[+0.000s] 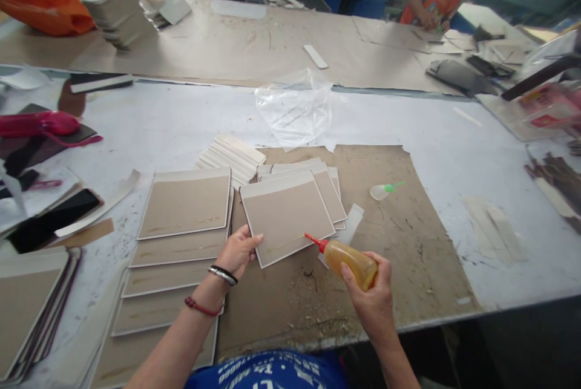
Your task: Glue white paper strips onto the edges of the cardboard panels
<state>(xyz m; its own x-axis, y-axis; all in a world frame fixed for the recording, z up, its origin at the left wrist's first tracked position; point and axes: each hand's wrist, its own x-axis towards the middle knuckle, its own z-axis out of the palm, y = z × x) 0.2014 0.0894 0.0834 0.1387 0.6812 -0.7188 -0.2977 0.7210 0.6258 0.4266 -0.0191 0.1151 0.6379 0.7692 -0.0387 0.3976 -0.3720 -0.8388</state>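
Blue lettered shirt fabric [267, 372] is nearest; beyond, the right hand [374, 292] grips a red-tipped amber plastic bottle [348, 261], its long axis slanting leftward to the white-edged beige rectangular panel [285, 207] the left hand [238, 253] pinches.

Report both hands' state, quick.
Left hand: closed, pinching the beige panel at its left edge.
Right hand: closed, holding the amber squeeze bottle.

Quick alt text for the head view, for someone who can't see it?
The right hand holds a red-tipped translucent bottle of amber liquid over a beige, pale-edged rectangular panel held by the left hand. Similar panels overlap on the left.
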